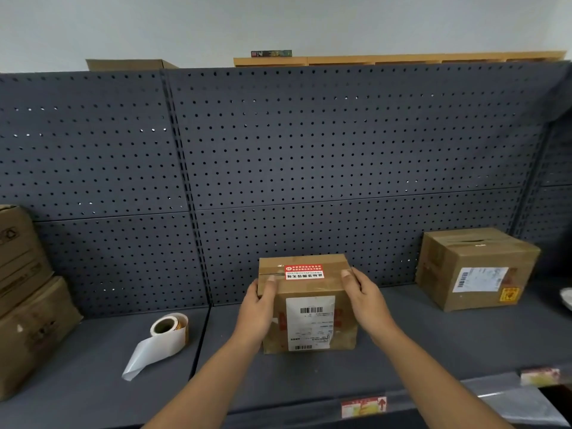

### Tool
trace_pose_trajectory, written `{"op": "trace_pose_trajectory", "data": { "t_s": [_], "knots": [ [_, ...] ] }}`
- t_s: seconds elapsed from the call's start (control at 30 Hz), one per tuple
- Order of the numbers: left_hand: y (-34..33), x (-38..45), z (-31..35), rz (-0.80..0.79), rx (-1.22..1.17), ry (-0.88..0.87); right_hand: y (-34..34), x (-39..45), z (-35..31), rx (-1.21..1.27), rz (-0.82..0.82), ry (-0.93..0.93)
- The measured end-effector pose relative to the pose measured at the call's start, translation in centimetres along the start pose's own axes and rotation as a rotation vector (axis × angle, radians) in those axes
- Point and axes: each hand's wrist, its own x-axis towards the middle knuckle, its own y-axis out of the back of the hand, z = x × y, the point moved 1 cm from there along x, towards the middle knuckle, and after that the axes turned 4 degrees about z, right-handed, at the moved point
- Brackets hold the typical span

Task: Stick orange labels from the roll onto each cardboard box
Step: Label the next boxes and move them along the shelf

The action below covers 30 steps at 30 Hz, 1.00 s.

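A small cardboard box [309,308] stands on the dark shelf [418,342] in the middle, with a white shipping label on its front and a red sticker on top. My left hand [258,308] grips its left side, thumb on the top edge. My right hand [365,300] grips its right side the same way. The label roll [170,328] lies on the shelf to the left, a strip of white backing paper trailing toward me. A larger cardboard box [476,267] at the right carries an orange label low on its front.
Stacked cardboard boxes [28,298] fill the left end of the shelf. A grey pegboard wall [278,156] backs the shelf. Price tags [363,406] sit on the shelf's front lip. A white object [567,297] shows at the far right edge.
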Motion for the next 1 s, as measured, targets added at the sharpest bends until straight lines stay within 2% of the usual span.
{"op": "trace_pose_trajectory", "data": {
  "t_s": [0.17, 0.3, 0.5, 0.57, 0.67, 0.77, 0.83, 0.9, 1.0],
  "knots": [
    [2.1, -0.1, -0.4, -0.052, 0.096, -0.002, 0.2, -0.2, -0.6, -0.019, 0.051, -0.010],
    [5.4, -0.3, -0.8, 0.049, 0.176, -0.106, 0.3, 0.1, -1.5, -0.157, 0.155, 0.085],
    [12.6, 1.9, -5.5, 0.254, 0.750, -0.308, -0.7, -0.8, -3.3, -0.404, 0.153, 0.411],
    [14.3, 2.2, -7.1, 0.307, 0.923, -0.349, -1.4, -1.0, -3.6, -0.467, 0.110, 0.487],
    [15.8, 2.5, -9.0, 0.321, 1.037, -0.357, -2.4, -1.4, -3.7, -0.571, -0.008, 0.524],
    [15.5, 2.0, -9.3, 0.286, 0.998, -0.456, -2.7, -1.6, -3.1, -0.777, -0.102, 0.537],
    [14.0, 1.1, -8.5, 0.157, 0.830, -0.507, -2.3, -1.6, -2.4, -0.828, -0.085, 0.546],
    [12.0, 0.3, -7.5, -0.019, 0.652, -0.490, -1.7, -1.7, -1.9, -0.762, -0.040, 0.522],
    [8.8, -0.2, -6.5, -0.213, 0.440, -0.357, -0.7, -1.8, -1.1, -0.581, -0.012, 0.406]
  ]
}}
